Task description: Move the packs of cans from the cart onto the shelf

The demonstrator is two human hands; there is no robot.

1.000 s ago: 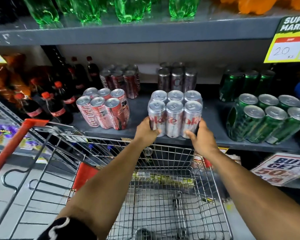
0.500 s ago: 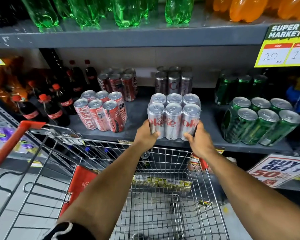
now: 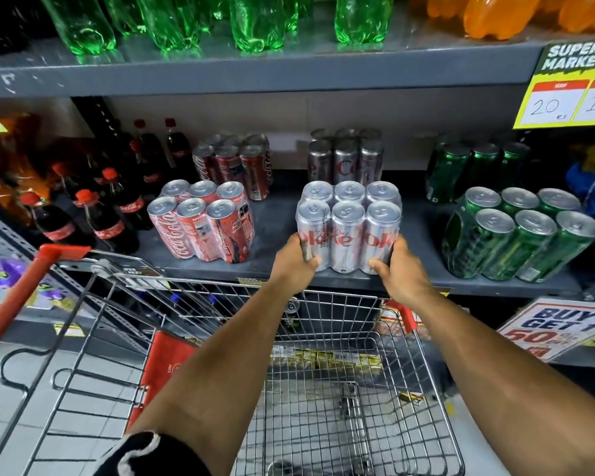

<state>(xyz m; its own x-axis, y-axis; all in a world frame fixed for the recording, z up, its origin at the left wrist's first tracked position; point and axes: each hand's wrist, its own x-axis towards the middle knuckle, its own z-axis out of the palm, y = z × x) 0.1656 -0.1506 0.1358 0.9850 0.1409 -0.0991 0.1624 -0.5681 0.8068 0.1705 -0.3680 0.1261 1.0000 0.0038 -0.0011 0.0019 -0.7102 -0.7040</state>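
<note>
- Right now you have both hands clamped on the silver six-pack; your left hand presses its left side, your right hand its right side, thumbs curled onto the front cans
- Under your grip, the pack stands upright on the grey shelf, close to the front edge
- Behind your grip sits another silver pack, deeper on the same shelf
- Left of your grip stands the red six-pack, apart from the one you hold; further left, dark cola bottles
- Right of your grip lies the green six-pack, tilted back
- Below your forearms is the wire cart, its red handle off to your left
</note>
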